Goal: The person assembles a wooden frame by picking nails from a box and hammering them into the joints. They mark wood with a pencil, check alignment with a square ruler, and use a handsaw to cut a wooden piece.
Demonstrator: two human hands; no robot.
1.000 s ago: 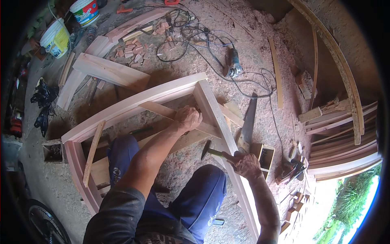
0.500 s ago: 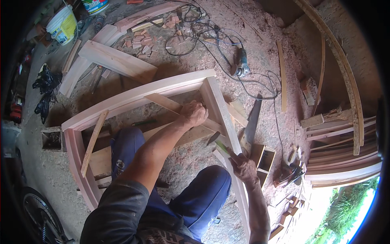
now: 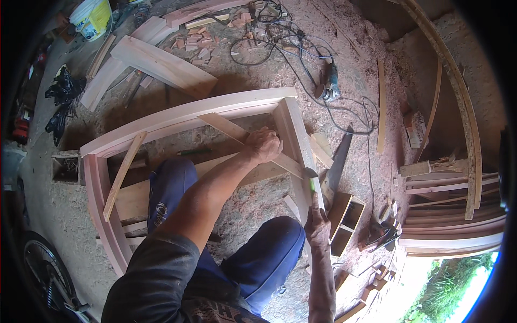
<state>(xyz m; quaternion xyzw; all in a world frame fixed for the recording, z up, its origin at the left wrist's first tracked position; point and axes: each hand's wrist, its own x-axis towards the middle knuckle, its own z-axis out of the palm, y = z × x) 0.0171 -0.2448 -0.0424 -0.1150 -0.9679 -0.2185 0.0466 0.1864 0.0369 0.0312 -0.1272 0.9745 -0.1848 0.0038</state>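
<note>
A large wooden frame (image 3: pixel 188 117) with a curved far rail lies around my knees. Inside its far right corner, a thin wooden strip (image 3: pixel 223 127) runs diagonally from the far rail to the right side rail. My left hand (image 3: pixel 264 145) is closed over the middle of this strip, its fingertips partly hidden. My right hand (image 3: pixel 319 225) grips a hammer (image 3: pixel 317 188) with green near its head. The hammer's head is at the strip's right end, over the side rail; whether they touch I cannot tell. Another strip (image 3: pixel 124 176) slants across the frame's left corner.
Right of the frame lie a handsaw (image 3: pixel 339 161), a divided wooden box (image 3: pixel 344 220) and an angle grinder (image 3: pixel 329 83) with trailing cable. Boards (image 3: pixel 161 67) and wood offcuts lie beyond the frame. A small box (image 3: pixel 67 167) stands left; stacked curved timber (image 3: pixel 452 223) lies right.
The hammer has swung from inside the frame to the right, to the strip's end at the side rail. My left hand stays on the strip. The whole view has shifted slightly.
</note>
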